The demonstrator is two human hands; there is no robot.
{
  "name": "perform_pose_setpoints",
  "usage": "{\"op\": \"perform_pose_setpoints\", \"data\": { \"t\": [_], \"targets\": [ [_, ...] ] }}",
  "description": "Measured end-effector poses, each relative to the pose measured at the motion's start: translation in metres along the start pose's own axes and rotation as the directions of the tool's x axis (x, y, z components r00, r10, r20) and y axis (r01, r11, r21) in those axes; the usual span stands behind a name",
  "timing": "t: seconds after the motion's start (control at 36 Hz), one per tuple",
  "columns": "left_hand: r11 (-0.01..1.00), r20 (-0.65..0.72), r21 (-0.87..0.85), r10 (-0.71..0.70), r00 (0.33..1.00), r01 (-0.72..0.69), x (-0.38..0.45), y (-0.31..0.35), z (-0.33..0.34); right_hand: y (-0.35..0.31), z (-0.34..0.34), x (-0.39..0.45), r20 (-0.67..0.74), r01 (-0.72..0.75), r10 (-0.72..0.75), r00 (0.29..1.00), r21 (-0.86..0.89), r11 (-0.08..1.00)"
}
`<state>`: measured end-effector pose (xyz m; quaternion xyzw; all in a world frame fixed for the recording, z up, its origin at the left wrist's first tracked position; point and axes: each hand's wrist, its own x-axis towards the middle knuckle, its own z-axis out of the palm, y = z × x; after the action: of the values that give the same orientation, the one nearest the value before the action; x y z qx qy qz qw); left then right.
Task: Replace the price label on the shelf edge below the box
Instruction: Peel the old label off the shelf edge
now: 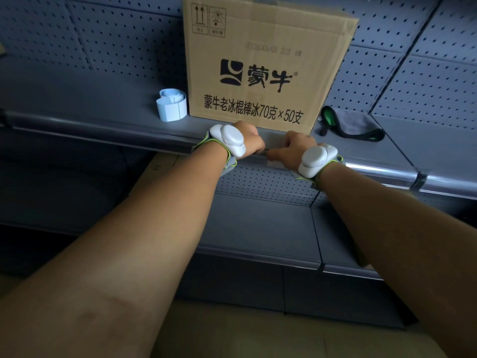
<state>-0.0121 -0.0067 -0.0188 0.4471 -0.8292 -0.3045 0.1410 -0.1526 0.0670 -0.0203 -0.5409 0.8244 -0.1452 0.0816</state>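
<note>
— Where is the price label (pixel 274 142)?
— Centre of the frame, on the shelf edge (pixel 103 130) just below the box (pixel 260 65), between the 2 hands.
— Their grip?
— The left hand (pixel 249 140) and right hand (pixel 294 151) curl closed on that edge — fingertips hidden, so whether they pinch the label can't be told.

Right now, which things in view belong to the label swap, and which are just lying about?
In the job: left hand and right hand at the shelf edge, below the box; label roll.
Lying about: grey cloth; green-and-black strap.
</note>
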Motion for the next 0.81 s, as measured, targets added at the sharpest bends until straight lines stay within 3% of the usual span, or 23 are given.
{"op": "perform_pose_setpoints", "data": {
  "t": [0.17, 0.28, 0.33, 0.58, 0.81],
  "targets": [
    [1.0, 0.009, 0.01, 0.0, 1.0, 0.0, 0.002, -0.001, 0.001, 0.003, -0.001, 0.006, 0.043, -0.007, 0.005, 0.999, 0.048, 0.999],
    [1.0, 0.015, 0.004, 0.003, 1.0, -0.003, 0.002, -0.002, 0.001, 0.009, -0.004, 0.015, 0.143, 0.014, -0.056, 0.988, 0.282, 0.959],
    [1.0, 0.018, 0.009, 0.003, 1.0, -0.003, 0.003, -0.002, 0.001, 0.009, -0.004, 0.019, 0.148, 0.023, -0.073, 0.986, 0.315, 0.949],
    [1.0, 0.024, -0.006, 0.02, 0.999, -0.02, 0.005, -0.002, 0.001, 0.016, 0.007, 0.03, 0.062, 0.025, -0.036, 0.997, 0.178, 0.984],
    [1.0, 0.01, -0.007, 0.018, 1.0, -0.018, 0.002, -0.003, 0.001, 0.015, 0.013, 0.025, 0.001, -0.009, 0.009, 1.0, 0.227, 0.974]
  ]
}}
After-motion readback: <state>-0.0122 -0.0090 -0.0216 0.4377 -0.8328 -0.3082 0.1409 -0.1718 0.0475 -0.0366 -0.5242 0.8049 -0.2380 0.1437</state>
